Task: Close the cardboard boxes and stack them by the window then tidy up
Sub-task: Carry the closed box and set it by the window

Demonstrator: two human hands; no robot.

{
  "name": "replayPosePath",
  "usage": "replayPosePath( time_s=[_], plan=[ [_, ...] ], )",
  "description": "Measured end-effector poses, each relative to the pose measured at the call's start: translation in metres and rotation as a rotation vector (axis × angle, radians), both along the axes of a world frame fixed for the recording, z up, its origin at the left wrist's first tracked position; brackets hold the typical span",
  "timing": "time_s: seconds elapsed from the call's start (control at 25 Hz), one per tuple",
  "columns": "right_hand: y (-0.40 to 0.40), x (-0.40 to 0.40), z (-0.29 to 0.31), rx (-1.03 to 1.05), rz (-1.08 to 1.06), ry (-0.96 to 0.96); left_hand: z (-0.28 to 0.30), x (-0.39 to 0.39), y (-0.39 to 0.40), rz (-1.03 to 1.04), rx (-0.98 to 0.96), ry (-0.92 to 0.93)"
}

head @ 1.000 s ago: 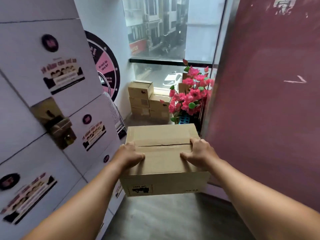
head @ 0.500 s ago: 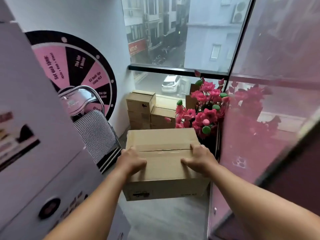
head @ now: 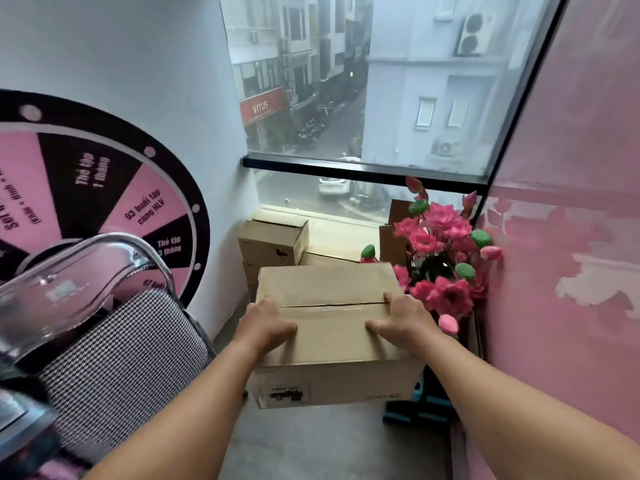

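I carry a closed cardboard box [head: 329,341] in front of me, above the grey floor. My left hand [head: 265,323] grips its left top edge and my right hand [head: 403,320] grips its right top edge, fingers curled over the closed flaps. Ahead, under the window [head: 346,98], stands a stack of closed cardboard boxes [head: 272,239], with a lower box [head: 325,258] beside it, partly hidden by the carried box.
A folded metal chair with checked fabric [head: 114,348] leans at the left, before a pink and black prize wheel [head: 86,188]. Pink artificial flowers [head: 443,265] stand at the right, over a blue crate [head: 419,407]. A pink panel [head: 568,271] lines the right side.
I have walked closer to the window with the box held the same way. The white lockers at left have left the view; the chair and wheel now fill the left.
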State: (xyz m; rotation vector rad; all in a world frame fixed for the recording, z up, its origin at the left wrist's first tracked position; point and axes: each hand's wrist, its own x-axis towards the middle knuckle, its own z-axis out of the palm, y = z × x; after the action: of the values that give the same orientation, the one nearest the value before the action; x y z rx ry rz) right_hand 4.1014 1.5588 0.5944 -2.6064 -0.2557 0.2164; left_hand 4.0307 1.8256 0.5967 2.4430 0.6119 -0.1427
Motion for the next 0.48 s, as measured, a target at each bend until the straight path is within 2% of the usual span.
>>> replayPosePath(
  time_s=[0.32, 0.48],
  plan=[
    [0.055, 0.197, 0.008, 0.044, 0.069, -0.003, 0.019, 0.176, 0.054, 0.031, 0.003, -0.002],
    [0.087, 0.278, -0.005, 0.004, 0.059, 0.067, 0.008, 0.264, 0.089, 0.018, -0.005, 0.014]
  ],
)
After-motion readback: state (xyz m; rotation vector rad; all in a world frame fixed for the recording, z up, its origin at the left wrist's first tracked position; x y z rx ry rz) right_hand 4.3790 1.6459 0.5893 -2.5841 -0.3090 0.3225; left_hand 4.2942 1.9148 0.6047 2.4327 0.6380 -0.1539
